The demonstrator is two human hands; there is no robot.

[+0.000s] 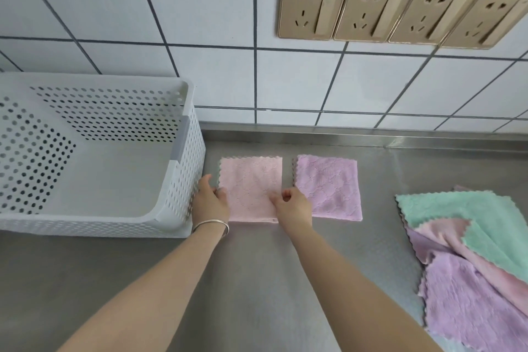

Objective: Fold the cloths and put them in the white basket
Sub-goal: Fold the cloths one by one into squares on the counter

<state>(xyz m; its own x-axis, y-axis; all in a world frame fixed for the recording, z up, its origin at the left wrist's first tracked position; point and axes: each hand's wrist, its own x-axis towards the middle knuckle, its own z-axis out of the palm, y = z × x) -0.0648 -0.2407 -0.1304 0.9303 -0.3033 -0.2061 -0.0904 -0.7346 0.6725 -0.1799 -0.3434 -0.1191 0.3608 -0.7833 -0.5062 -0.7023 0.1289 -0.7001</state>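
Both grips are closed on the folded pink cloth (251,187): left hand (210,200) at its left edge, right hand (291,206) pinching near its right edge. A folded lilac cloth (328,187) lies just right. The white basket (183,128), at left, is seen empty; an unfolded pile (471,260) waits near right on the surface (257,280).

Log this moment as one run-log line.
stage: folding | left hand: holds pink cloth left edge | right hand: pinches its right edge | purple cloth: folded beside | white basket: empty | unfolded pile: right

Both arms outstretched; left hand (211,201) fingers curled, right hand (292,206) pinching.
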